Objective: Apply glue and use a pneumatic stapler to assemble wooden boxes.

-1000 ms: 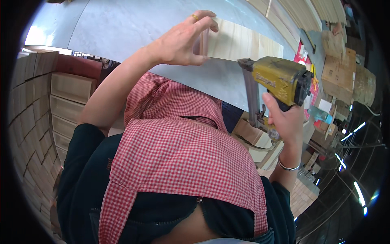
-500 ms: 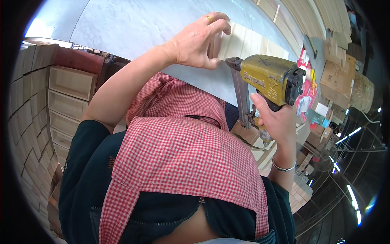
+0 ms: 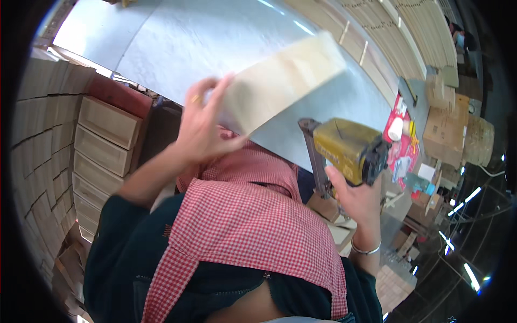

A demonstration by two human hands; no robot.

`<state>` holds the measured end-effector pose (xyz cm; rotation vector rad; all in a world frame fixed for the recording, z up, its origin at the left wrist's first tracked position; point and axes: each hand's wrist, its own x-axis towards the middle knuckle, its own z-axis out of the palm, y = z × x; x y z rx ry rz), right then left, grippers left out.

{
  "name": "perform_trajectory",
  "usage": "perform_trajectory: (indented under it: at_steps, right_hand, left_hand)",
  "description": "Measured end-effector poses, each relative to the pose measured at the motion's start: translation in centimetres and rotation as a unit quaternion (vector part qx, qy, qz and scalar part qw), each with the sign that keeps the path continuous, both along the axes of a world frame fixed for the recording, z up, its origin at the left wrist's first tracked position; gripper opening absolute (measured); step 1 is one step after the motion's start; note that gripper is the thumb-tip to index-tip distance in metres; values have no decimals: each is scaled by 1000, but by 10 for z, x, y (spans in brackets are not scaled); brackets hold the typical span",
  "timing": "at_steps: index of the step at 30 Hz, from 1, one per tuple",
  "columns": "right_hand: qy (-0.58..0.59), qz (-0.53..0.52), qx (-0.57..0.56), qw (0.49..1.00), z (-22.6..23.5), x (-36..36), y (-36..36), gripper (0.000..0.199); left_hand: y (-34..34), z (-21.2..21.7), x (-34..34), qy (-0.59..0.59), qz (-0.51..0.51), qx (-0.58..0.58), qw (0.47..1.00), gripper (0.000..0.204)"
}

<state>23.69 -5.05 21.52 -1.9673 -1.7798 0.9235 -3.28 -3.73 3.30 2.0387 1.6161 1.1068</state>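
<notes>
My left hand [image 3: 203,121] grips the near left end of a pale wooden box [image 3: 288,75], fingers at one corner and thumb at the other. The box is tilted over the grey worktop [image 3: 156,48] and smeared by motion; its inside cannot be made out. In my right hand [image 3: 355,199] is a yellow nail gun [image 3: 344,148] with a dark magazine, my fingers wrapped round its handle. Its nose points left and stands apart from the box, near the worktop's front edge.
Several wooden drawer boxes [image 3: 107,148] are stacked at my left beside a wall of stacked wood pieces [image 3: 37,140]. Long wooden strips [image 3: 382,37] lie along the far right. Cardboard boxes [image 3: 444,121] and a bottle [image 3: 419,183] stand at the right.
My left hand has come left and nearer, and the box has turned and tilted with it. The nail gun has dropped toward me, away from the box.
</notes>
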Motion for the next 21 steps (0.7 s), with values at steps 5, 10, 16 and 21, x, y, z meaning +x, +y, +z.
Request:
perform_trajectory:
  at_steps: [5, 10, 16, 21]
  right_hand:
    - [25, -37, -20, 999, -1, 4, -3, 30]
    - [-51, -130, -20, 990, 2, 32, -14, 34]
    - [0, -113, -30, 993, -1, 43, -24, 37]
    - [2, -41, -44, 998, -3, 36, -7, 32]
  left_hand:
    - [-57, 14, -5, -98, -6, -174, 980, 79]
    - [-4, 12, 45, -305, -174, -203, 914, 35]
    - [140, -20, -9, -76, 227, 152, 959, 45]
    - [167, -3, -32, -102, 146, -22, 984, 40]
